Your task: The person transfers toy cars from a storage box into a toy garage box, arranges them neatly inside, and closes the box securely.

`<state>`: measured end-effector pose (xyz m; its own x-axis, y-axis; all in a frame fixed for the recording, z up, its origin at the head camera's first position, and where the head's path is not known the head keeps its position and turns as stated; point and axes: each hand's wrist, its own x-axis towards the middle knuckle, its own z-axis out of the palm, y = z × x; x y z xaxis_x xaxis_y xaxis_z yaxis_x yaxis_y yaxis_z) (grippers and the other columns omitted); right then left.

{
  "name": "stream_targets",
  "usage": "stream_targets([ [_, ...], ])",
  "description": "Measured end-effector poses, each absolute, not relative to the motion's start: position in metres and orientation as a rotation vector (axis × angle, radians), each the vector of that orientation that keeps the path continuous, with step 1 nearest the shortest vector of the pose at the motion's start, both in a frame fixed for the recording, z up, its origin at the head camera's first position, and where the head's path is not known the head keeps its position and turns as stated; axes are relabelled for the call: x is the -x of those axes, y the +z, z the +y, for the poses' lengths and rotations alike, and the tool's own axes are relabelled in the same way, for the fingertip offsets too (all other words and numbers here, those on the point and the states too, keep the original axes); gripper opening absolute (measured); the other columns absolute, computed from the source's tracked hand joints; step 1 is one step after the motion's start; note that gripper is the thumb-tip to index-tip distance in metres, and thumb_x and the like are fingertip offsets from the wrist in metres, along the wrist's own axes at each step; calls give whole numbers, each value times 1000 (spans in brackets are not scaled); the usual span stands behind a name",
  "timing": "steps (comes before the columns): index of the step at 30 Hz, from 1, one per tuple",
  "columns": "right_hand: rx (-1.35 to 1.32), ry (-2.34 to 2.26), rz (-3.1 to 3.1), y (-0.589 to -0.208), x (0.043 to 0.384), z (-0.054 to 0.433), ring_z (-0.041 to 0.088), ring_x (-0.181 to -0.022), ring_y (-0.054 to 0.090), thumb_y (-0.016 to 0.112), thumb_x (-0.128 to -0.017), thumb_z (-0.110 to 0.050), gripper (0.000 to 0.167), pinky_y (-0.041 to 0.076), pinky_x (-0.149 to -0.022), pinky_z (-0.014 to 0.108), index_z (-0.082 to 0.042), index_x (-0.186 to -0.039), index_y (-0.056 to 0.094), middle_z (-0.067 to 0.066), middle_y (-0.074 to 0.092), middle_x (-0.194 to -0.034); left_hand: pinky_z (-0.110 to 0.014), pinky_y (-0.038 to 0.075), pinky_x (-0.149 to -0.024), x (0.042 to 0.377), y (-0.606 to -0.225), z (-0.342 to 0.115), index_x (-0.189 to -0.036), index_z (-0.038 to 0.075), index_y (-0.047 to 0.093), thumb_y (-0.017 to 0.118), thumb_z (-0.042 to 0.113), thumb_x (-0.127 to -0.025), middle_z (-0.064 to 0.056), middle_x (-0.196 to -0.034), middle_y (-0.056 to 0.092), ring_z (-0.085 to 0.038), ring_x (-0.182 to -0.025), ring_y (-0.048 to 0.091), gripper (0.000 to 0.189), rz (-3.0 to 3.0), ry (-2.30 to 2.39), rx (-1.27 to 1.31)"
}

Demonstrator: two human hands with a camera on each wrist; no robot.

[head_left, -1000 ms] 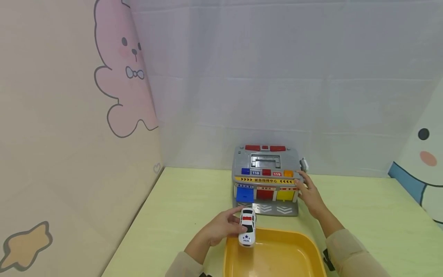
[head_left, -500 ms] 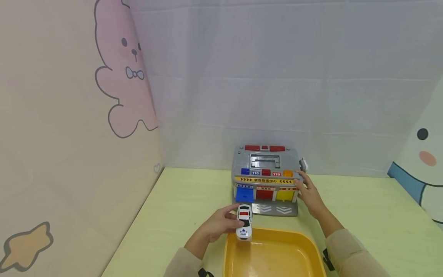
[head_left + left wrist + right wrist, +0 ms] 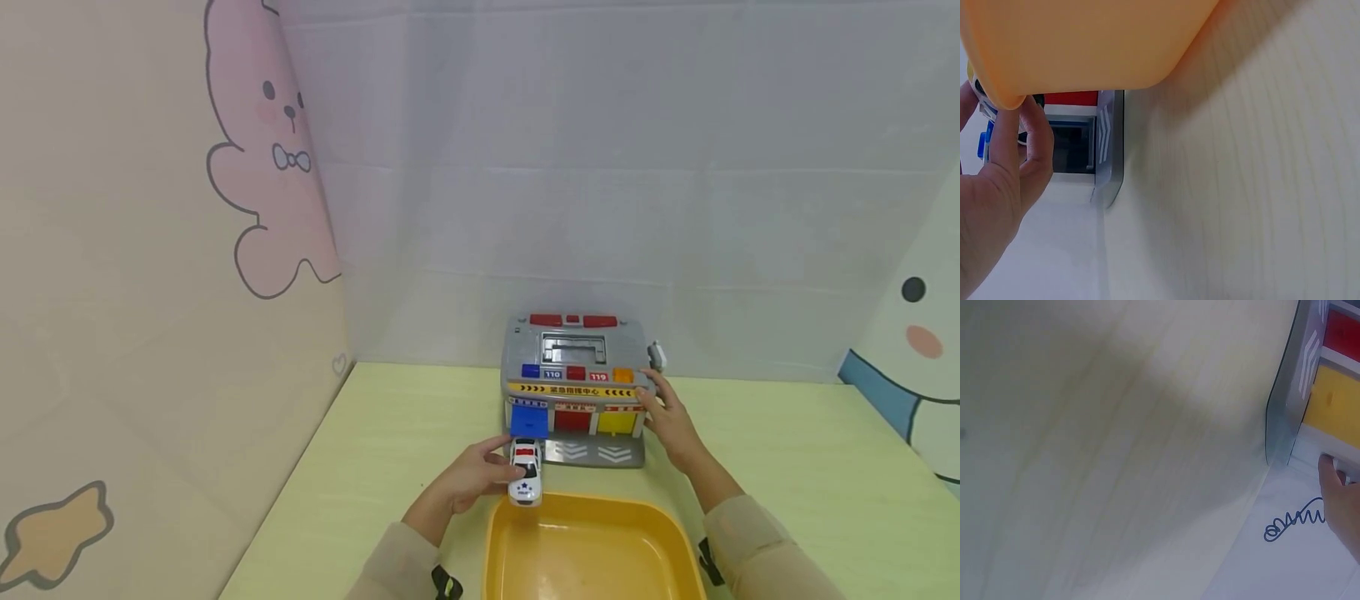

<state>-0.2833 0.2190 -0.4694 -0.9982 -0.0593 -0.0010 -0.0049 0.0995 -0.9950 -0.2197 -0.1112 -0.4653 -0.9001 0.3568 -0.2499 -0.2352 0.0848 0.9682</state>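
Note:
My left hand (image 3: 476, 479) pinches a white toy police car (image 3: 525, 483) with a red light bar, thumb over its near end. The car is at the left bay of a grey toy garage (image 3: 573, 358), just below the raised blue door (image 3: 529, 422). In the left wrist view, that bay (image 3: 1072, 147) is dark inside; the yellow tray partly hides the car. The red door (image 3: 573, 421) and yellow door (image 3: 617, 422) are down. My right hand (image 3: 675, 429) holds the garage's right front corner, thumb at the front.
A yellow tray (image 3: 592, 503) stands on the pale table (image 3: 405, 408) in front of the garage, close below the car. A small grey-white piece (image 3: 657, 356) sticks out at the garage's right side. A white cloth wall (image 3: 525, 208) rises behind.
My left hand has moved the toy police car forward and slightly left, away from over the tray to the blue-door bay. My right hand stays on the garage corner.

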Motion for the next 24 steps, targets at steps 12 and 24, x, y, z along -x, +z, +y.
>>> stream_targets([
  [12,76,-2078,2308,-470,282,219,43,-133,26,41,-106,-34,59,21,-110,59,-15,-155,15,27,15,-149,-48,53,-86,240,-481,-113,-146,-6,37,69,0,-88,-17,-107,64,-28,-96,64,67,1930,1901,-133],
  [24,86,-2101,2305,-469,281,217,43,-133,27,42,-105,-36,60,21,-110,59,-13,-154,15,27,15,-151,-44,54,-84,251,-490,-105,-139,-8,45,69,3,-90,-17,-115,63,-29,-99,64,56,1979,1885,-109],
])
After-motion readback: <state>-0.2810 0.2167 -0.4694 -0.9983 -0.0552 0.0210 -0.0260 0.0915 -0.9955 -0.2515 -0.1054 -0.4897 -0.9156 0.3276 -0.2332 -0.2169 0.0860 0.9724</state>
